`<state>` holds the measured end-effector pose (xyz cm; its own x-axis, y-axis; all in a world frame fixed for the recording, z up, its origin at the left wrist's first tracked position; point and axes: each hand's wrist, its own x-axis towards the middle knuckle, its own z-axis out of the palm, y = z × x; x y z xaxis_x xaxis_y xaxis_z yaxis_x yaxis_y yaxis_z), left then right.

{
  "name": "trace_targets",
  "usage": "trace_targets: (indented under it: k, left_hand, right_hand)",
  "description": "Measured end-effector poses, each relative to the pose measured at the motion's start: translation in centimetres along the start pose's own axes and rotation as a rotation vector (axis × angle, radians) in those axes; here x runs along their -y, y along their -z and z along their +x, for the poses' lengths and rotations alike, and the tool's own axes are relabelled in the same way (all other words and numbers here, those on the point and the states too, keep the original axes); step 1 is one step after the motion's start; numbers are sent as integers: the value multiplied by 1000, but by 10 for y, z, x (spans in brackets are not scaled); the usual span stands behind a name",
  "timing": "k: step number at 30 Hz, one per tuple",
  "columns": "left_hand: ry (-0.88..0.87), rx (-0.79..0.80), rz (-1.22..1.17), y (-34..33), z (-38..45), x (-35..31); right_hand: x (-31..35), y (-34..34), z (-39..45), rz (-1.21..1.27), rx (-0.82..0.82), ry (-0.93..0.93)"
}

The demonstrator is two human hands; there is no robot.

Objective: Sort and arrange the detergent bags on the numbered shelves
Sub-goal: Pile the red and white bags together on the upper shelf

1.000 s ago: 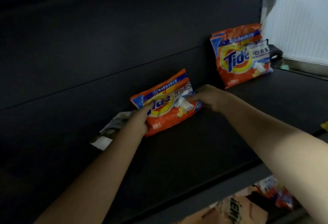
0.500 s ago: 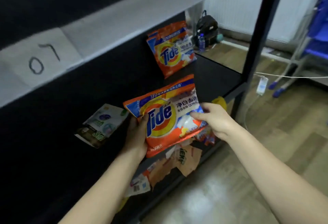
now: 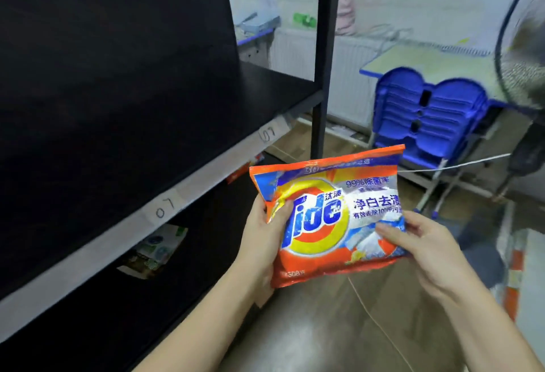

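Note:
An orange Tide detergent bag point(image 3: 330, 218) is held upright in the air in front of the black shelf unit, clear of the shelves. My left hand point(image 3: 262, 239) grips its left edge, thumb across the front. My right hand point(image 3: 424, 242) pinches its lower right corner. The shelf edge point(image 3: 206, 171) beside the bag carries white labels marked 07. Below that edge, a green and white bag point(image 3: 156, 247) lies on the lower shelf. A sliver of another orange bag point(image 3: 244, 169) shows under the shelf edge further right.
A black upright post point(image 3: 323, 56) stands at the shelf's right end. Stacked blue plastic chairs point(image 3: 427, 115) sit under a desk to the right. A thin white cable point(image 3: 380, 324) runs over the wooden floor. A fan point(image 3: 525, 32) fills the upper right.
Both hands have drawn the Tide bag out of the lower shelf and lifted it up in front of the 07 shelf edge. The view has risen and turned right.

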<state>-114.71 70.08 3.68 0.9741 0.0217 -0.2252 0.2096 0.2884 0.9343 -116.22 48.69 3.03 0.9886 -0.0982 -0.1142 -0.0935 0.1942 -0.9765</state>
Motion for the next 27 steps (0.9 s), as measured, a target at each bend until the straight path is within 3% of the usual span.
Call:
trace_targets:
  k: [8,13,17,27]
  left_hand:
    - [-418,-28,7,-36,-84,-191]
    - [-725,-117,35,-17,-136,-294]
    - [-918,-261,149,21,-170,-369]
    - [-1039,-707,498,186,-196,-512]
  right_hand:
    - [193,-59,-58,30,136,334]
    - [267,-126,-73,86,270,490]
    - [309,-199,-86,141,433,597]
    - [352,-421,-89,-15,574,778]
